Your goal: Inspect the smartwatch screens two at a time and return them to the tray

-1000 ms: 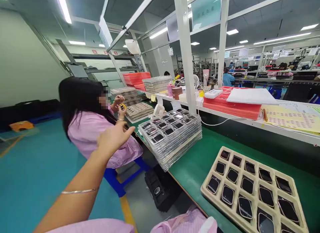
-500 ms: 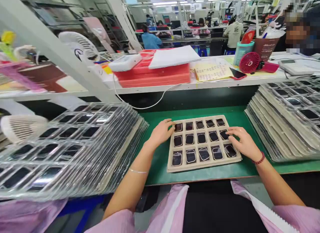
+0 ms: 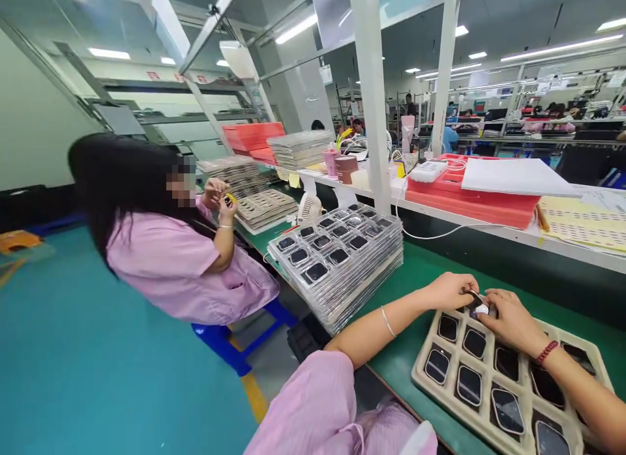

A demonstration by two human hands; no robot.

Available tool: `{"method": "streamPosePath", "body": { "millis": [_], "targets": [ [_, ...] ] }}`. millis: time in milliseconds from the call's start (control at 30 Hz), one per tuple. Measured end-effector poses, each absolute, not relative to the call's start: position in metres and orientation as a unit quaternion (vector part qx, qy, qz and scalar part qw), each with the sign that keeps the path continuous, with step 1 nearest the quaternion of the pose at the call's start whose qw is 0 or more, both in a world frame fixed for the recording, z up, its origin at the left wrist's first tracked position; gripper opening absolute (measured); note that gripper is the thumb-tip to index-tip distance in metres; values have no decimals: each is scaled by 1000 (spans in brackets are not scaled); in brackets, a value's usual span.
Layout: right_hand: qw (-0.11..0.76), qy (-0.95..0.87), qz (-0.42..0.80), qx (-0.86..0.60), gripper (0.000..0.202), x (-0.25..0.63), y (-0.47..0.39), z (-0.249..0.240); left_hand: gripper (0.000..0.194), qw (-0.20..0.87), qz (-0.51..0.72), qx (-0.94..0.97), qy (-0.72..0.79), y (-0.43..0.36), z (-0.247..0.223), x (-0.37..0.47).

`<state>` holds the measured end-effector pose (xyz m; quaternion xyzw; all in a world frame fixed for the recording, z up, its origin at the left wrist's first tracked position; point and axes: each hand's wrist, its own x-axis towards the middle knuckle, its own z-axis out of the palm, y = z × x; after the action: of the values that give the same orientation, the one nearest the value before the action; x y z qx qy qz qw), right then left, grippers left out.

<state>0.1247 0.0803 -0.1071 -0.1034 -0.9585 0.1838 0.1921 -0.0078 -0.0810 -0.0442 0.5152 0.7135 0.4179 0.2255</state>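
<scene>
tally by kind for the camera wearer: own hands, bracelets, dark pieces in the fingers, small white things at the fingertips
Hands: 2 (left hand, right hand)
Bracelets: 2 (silver bracelet, dark red bracelet)
Dark piece: 1
Small white thing: 1
Total: 6

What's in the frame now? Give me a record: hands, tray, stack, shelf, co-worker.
left hand: pinching a dark piece, tilted above the tray
right hand: close beside that piece, small white item at its fingertips; exact grip unclear
tray: beige, compartmented, dark framed pieces inside, on the green bench
stack: clear trays, dark pieces in the top one
shelf: red trays with white paper on top
co-worker: seated, pink top, small yellow item at the hands
</scene>
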Motion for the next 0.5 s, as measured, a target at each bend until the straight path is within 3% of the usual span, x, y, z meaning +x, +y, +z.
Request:
{"method": "streamPosePath", "body": {
  "millis": [100,233,367,500],
  "targets": [
    [189,-905,359,-128,16,133,81,-87,23,291,478,498,663,-59,-37,-9],
    [220,-718,636,-175,28,151,96,-48,22,385,533,473,587,-28,-17,-15],
    [273,-590,745,-149,48,173,115,-11,36,447,568,461,514,-9,8,-18],
    [254,-539,797,-100,55,191,123,8,50,551,598,393,430,-5,22,-19]
  ]
}}
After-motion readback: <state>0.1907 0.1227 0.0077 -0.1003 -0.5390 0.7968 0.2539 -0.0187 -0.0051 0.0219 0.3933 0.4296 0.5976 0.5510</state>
